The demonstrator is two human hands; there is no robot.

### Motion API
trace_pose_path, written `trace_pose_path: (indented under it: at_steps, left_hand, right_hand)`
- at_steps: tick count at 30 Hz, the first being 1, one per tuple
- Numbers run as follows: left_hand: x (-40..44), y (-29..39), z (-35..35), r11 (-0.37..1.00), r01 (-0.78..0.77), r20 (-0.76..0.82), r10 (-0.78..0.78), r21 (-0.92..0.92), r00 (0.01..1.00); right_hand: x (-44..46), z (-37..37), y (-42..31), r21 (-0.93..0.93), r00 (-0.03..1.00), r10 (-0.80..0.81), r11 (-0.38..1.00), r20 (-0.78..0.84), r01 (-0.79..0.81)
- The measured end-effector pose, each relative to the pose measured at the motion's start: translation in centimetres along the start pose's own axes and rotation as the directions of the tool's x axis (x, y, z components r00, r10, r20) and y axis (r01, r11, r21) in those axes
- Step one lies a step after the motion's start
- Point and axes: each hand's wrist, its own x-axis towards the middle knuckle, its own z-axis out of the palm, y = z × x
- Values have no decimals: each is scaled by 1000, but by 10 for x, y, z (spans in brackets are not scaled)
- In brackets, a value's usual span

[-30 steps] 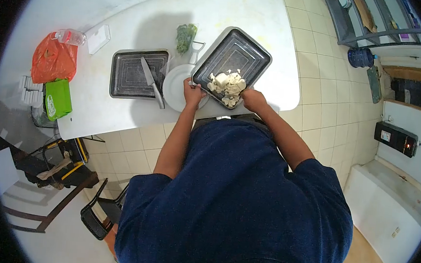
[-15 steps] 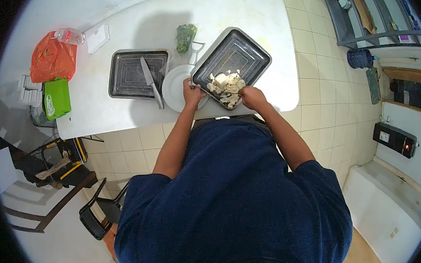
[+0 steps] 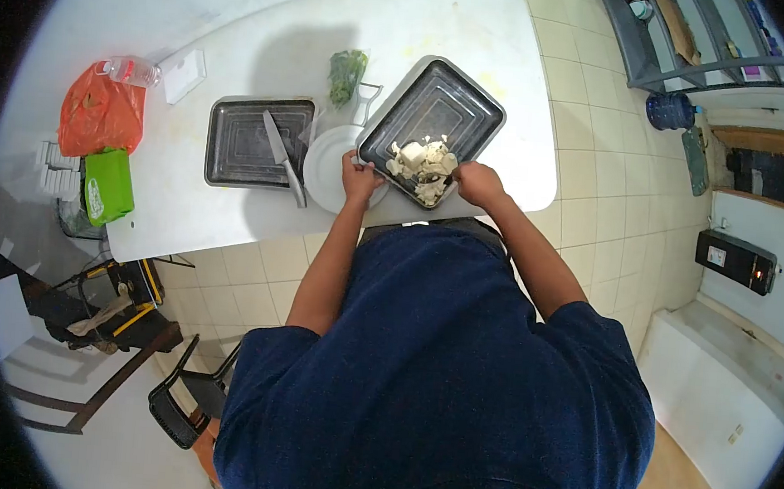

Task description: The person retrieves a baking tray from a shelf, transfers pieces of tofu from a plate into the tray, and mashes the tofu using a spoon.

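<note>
Black metal shows from my head view: my left hand (image 3: 358,180) clamps the tray (image 3: 445,103) by its near-left edge, and my right hand (image 3: 481,185) curls at the opposite edge; I cannot tell what it grips. Pale food (image 3: 427,163) lies in the tray's near end, much of it seemingly already in small bits, with one larger lump left whole. Pale lettering or a logo marks the green bag (image 3: 109,185), too small to read.
</note>
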Motion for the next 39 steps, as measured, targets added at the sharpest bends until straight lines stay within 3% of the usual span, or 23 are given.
trace_pose_path:
  at_steps: [5, 11, 14, 20, 23, 26, 29, 32, 39]
  left_hand:
    - [-3, 2, 1, 1000, -15, -7, 15, 7, 1000]
    - [-3, 3, -2, 1000, -14, 9, 14, 7, 1000]
    - [4, -2, -2, 999, -27, 19, 27, 26, 999]
    - [-4, 2, -3, 999, -36, 24, 35, 9, 999]
    - [-5, 6, -4, 999, -28, 34, 28, -18, 999]
    - [-3, 7, -3, 1000, -5, 29, 5, -12, 1000]
    - [-4, 11, -4, 1000, -11, 51, 10, 4, 999]
    - [9, -3, -8, 1000, 7, 74, -5, -28, 997]
    - [-4, 13, -9, 999, 43, 72, -45, 30, 996]
  right_hand:
    - [-6, 6, 2, -20, 997, 74, 997, 13, -74]
    - [-13, 20, -7, -25, 999, 43, 999, 21, -42]
    - [-5, 9, -12, -13, 991, 52, 999, 122, -51]
    - [-3, 0, -8, 58, 1000, 16, 998, 12, -17]
    - [-9, 11, -12, 18, 995, 66, 998, 79, -68]
    - [-22, 19, -21, 59, 999, 40, 998, -30, -38]
    - [-17, 32, -12, 52, 1000, 25, 998, -3, -25]
    - [-18, 24, -18, 74, 994, 105, 992, 27, -107]
    - [-35, 16, -31, 292, 950, 276, 930, -149, -224]
